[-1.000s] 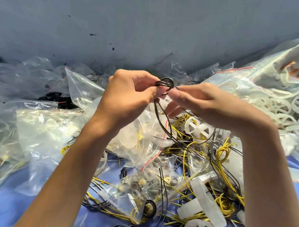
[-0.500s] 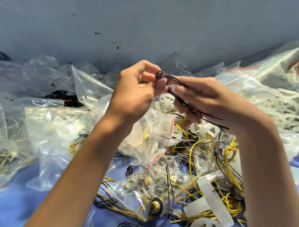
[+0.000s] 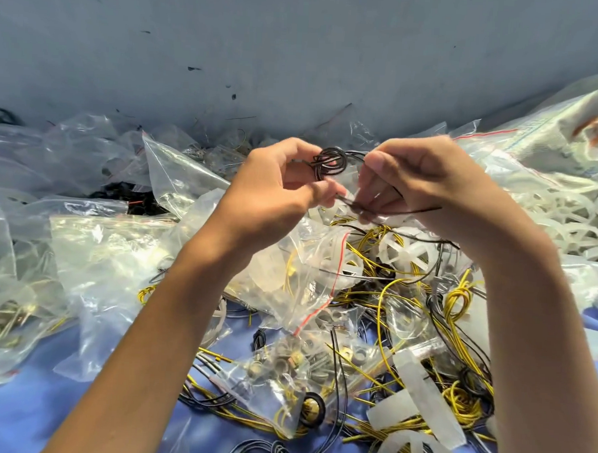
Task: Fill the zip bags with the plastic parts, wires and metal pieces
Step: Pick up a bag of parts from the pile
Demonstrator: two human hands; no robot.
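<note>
My left hand (image 3: 275, 191) pinches a small coil of black wire (image 3: 329, 162) held up over the heap. My right hand (image 3: 416, 176) grips the loose tail of the same wire, which runs under its fingers and out to the right. Below the hands lies a clear zip bag (image 3: 309, 278) with a red seal line, holding white plastic parts. A smaller bag of metal pieces (image 3: 284, 366) sits nearer to me. Yellow wires (image 3: 455, 301) and white plastic wheels (image 3: 404, 253) are tangled on the blue surface.
Filled clear bags (image 3: 94, 251) pile up on the left. A large bag of white plastic wheels (image 3: 566, 203) rises at the right. A grey wall (image 3: 298, 55) stands right behind the heap. Black wire loops (image 3: 267, 451) lie at the near edge on the blue surface (image 3: 26, 402).
The wire went from a stretched strand back to a tighter coil at my left fingertips. Both hands stayed raised and close together, and my right hand shifted along the tail.
</note>
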